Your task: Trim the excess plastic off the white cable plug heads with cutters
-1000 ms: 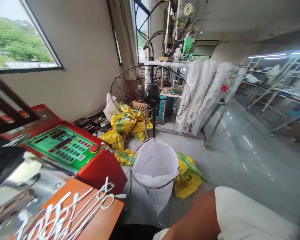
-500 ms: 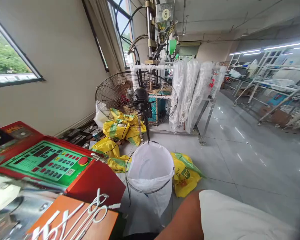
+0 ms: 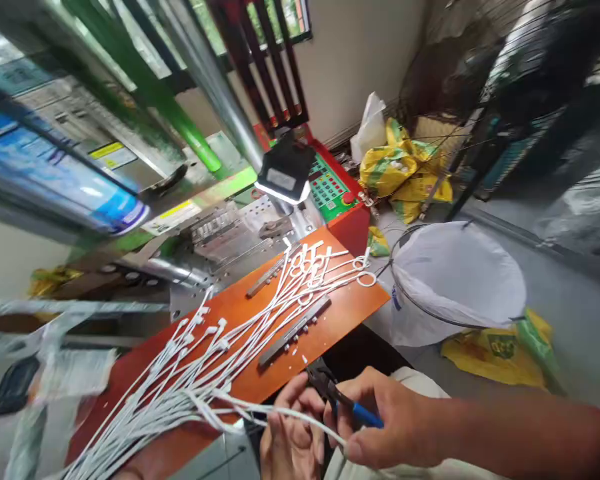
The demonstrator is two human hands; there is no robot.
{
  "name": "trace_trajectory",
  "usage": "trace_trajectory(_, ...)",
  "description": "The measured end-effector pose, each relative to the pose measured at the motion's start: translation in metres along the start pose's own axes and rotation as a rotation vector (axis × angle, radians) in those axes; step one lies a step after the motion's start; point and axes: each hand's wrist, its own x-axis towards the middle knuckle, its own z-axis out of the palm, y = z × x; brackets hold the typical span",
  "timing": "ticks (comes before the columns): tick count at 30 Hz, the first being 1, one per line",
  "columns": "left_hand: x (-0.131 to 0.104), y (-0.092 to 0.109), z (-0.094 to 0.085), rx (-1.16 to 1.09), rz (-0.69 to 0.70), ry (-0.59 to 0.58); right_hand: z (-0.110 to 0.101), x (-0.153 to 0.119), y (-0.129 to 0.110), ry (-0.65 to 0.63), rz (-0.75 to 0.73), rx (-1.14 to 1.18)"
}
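At the bottom centre, my right hand (image 3: 395,420) is closed round pliers (image 3: 363,412) with blue handles, their dark jaws pointing up-left. A white cable (image 3: 300,417) passes by its thumb. Just left of it, my left hand (image 3: 293,433) is palm up with curled fingers close to the plier jaws and the cable; what its fingertips hold, if anything, is too small to tell. A large bundle of white cables (image 3: 180,393) lies across the orange board (image 3: 360,317). Two metal bars with small pegs, the nearer bar (image 3: 295,333) and a farther one (image 3: 267,279), rest there too.
A machine with a red and green control panel (image 3: 330,193) and a lamp (image 3: 285,167) stands behind the board. At right are a white-lined bin (image 3: 460,273), yellow bags (image 3: 500,357) and a blurred fan (image 3: 535,73). A blue and white cylinder (image 3: 65,173) is at left.
The view has swung left and down onto the board. Both hands and the pliers are now visible; before, only a forearm showed. The bin and control panel appear farther right.
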Motion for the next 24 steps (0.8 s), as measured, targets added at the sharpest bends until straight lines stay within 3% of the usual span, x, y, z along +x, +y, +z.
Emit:
trace_trajectory(1,0.008,0.005,0.006,-0.239,-0.102,0.159,0.001,0.000,0.002,-0.002,-0.011,-0.050)
trace_trajectory(2,0.018,0.011,0.011,-0.380,-0.140,0.239,0.002,0.003,0.005,0.014,-0.031,-0.088)
trace_trajectory(3,0.028,0.018,0.015,-0.459,-0.139,0.253,0.003,0.006,0.009,0.042,-0.052,-0.120)
trace_trajectory(5,0.050,0.029,0.019,-0.555,-0.096,0.172,0.005,0.018,0.016,0.105,-0.099,-0.159)
trace_trajectory(7,0.068,0.035,0.018,-0.579,-0.019,0.147,0.007,0.032,0.021,0.179,-0.148,-0.176)
trace_trajectory(11,0.088,0.036,0.011,-0.620,-0.028,0.106,0.006,0.056,0.022,0.250,-0.188,-0.072)
trace_trajectory(18,0.096,0.030,0.001,-0.627,-0.089,0.185,0.002,0.067,0.026,0.047,-0.030,-0.024)
trace_trajectory(24,0.097,0.031,-0.006,-0.606,-0.115,0.249,-0.001,0.056,0.037,0.058,0.021,-0.018)
